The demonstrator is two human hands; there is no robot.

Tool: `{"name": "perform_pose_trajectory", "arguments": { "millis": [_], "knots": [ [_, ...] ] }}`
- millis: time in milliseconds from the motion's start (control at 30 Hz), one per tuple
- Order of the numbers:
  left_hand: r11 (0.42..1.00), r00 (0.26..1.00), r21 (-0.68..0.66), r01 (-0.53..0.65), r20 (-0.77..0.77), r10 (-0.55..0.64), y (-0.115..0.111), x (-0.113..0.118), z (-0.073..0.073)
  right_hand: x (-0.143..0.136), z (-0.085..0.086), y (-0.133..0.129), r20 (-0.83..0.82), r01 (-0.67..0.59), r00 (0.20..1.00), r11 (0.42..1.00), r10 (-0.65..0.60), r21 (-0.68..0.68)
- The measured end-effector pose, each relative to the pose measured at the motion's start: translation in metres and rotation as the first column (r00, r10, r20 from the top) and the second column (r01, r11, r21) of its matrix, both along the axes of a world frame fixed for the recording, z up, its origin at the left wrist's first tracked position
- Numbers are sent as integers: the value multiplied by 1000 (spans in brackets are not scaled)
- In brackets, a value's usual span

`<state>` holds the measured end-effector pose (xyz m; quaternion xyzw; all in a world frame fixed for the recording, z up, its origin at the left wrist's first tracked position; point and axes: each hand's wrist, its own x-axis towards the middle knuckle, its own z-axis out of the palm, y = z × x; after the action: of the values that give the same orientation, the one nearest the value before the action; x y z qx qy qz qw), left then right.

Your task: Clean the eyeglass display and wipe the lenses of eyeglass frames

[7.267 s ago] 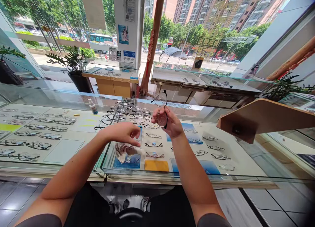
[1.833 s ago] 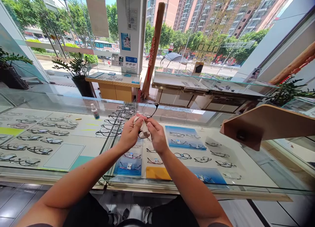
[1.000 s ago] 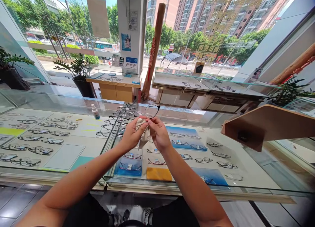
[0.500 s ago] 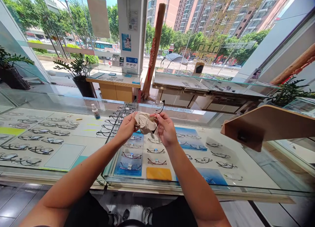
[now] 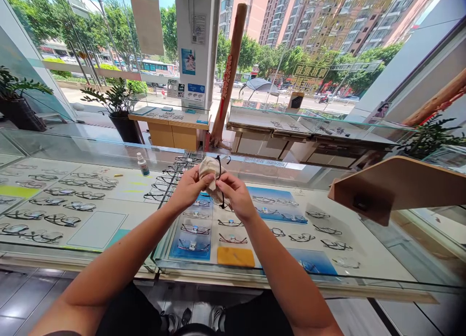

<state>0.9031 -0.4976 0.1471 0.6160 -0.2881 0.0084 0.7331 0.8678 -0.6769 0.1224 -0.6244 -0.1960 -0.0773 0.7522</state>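
**Cloth and Glasses Held Above the Glass Counter**

We hold both hands together above the glass display case (image 5: 109, 154). Our left hand (image 5: 189, 189) pinches a pale cleaning cloth (image 5: 208, 167) between thumb and fingers, and the cloth is bunched around a pair of black-framed glasses (image 5: 220, 180). Our right hand (image 5: 235, 196) grips the same glasses from the other side, fingertips touching the cloth, so the two hands meet at the frame. Only thin black parts of the frame show past the cloth; we cannot tell how the lenses sit. The glasses are raised off the counter, over the middle of the case. Under the glass lie rows of spectacle frames (image 5: 54, 217), blue display cards (image 5: 191, 241) and an orange pad (image 5: 236, 256). A small white bottle (image 5: 143, 164) stands upright on the counter, well to the left of our hands. A wooden shelf (image 5: 396, 183) juts in from the right.
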Motion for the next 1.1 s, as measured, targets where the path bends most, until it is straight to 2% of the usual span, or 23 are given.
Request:
{"name": "perform_pose_trajectory", "arguments": {
  "millis": [167, 367, 533, 733, 933, 1100],
  "knots": [
    [1000, 999, -31, 7, -33, -8, 1, -1, 2, -4, 4, 3, -67, -56, 996, 997, 59, 54],
    [1000, 999, -16, -9, -45, 8, 6, -2, 7, -8, 8, 2, -182, -196, 958, 969, 222, 152],
    [1000, 1000, 24, -11, 1, 11, 8, -3, 10, -5, 5, -4, -240, -283, 923, 953, 302, 110],
    [995, 994, 77, -64, 88, 57, 11, 0, 6, -2, 8, -11, -210, -294, 931, 955, 298, 48],
    [980, 987, 140, 140, 59, -149, 24, 12, 13, -2, 16, -15, -146, -242, 960, 970, 240, 7],
    [969, 975, 133, 209, 45, -217, 27, 12, 17, -5, 21, -14, -139, -215, 967, 977, 214, 5]
  ]
}}
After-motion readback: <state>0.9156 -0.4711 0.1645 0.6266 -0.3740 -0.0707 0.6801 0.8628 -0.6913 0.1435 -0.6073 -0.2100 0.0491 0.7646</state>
